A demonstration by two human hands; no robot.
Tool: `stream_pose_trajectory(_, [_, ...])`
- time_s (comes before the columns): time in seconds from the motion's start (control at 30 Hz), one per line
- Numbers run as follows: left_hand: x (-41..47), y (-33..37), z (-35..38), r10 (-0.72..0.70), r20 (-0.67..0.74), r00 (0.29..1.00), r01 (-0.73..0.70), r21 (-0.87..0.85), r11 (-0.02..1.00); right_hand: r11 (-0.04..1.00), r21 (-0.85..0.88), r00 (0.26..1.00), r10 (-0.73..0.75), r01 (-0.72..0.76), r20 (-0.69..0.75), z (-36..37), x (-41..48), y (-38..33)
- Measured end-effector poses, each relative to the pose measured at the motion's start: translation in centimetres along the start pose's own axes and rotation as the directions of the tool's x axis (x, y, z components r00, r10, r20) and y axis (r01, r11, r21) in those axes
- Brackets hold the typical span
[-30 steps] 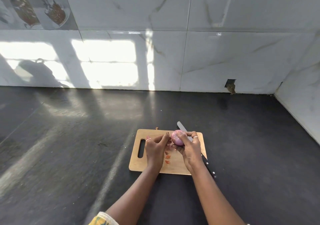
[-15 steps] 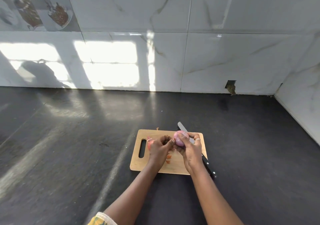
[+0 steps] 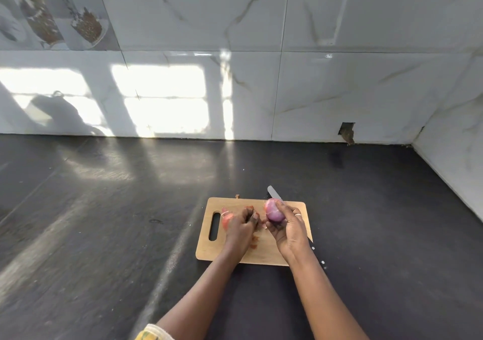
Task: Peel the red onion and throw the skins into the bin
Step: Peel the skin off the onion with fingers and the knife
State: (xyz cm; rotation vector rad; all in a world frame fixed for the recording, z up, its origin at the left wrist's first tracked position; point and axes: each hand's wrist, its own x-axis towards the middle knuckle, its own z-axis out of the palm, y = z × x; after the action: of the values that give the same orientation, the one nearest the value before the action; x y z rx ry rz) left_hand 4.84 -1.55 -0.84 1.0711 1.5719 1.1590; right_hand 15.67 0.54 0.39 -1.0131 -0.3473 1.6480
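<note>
A peeled pink-purple red onion (image 3: 274, 210) is held over the wooden cutting board (image 3: 264, 253) by my right hand (image 3: 290, 228), fingers curled round it. My left hand (image 3: 239, 227) is a little to the left of the onion, fingers curled round reddish onion skins (image 3: 225, 219) that stick out at its left side. Small skin scraps (image 3: 254, 241) lie on the board between my hands. No bin is in view.
A knife (image 3: 274, 194) lies along the board's right side, blade tip pointing away, black handle (image 3: 317, 254) behind my right wrist. The board sits on a dark countertop (image 3: 104, 222). White marble-look wall tiles run along the back and right.
My left hand has pulled away from the onion to the left, taking skin with it. The right hand has stayed over the board with the onion.
</note>
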Motion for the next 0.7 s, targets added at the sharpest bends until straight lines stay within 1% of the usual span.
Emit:
stream_pose_trajectory(0.07, [0.0,0.3,0.1,-0.001,-0.005,1.000,0.001,0.044,0.999,0.999,0.038,0.999,0.033,-0.033,0.004,0.0,0.0,0.1])
stream_pose_trajectory(0.13, [0.0,0.5,0.1,0.036,-0.028,0.999,-0.031,0.146,0.989,0.993,0.092,0.997,0.071,-0.071,0.006,-0.1,-0.1,0.1])
stream_pose_trajectory(0.2, [0.4,0.2,-0.1,0.097,-0.076,0.992,-0.073,0.274,0.959,0.984,0.136,0.993,0.115,-0.116,0.017,-0.1,-0.2,-0.2])
stream_pose_trajectory(0.27, [0.7,-0.2,-0.5,0.119,-0.129,0.984,-0.070,0.336,0.939,0.973,0.177,0.989,0.146,-0.150,0.035,-0.1,-0.3,-0.4])
stream_pose_trajectory(0.33, [0.8,-0.4,-0.8,0.107,-0.150,0.983,-0.050,0.342,0.939,0.968,0.186,0.986,0.161,-0.166,0.044,-0.2,-0.2,-0.6])
stream_pose_trajectory(0.47, [0.3,0.0,-0.8,0.187,-0.128,0.974,-0.135,0.334,0.933,0.981,0.125,0.989,0.143,-0.146,0.027,-0.3,-0.1,-0.6])
stream_pose_trajectory(0.57, [-0.1,0.7,-0.6,0.202,-0.124,0.971,-0.160,0.286,0.945,0.991,0.081,0.994,0.104,-0.107,0.042,-0.3,-0.4,-0.5])
stream_pose_trajectory(0.7, [-0.7,1.3,-0.4,0.254,-0.042,0.966,-0.241,0.198,0.950,0.998,0.053,0.993,0.026,-0.032,0.114,-0.1,-0.9,-0.5])
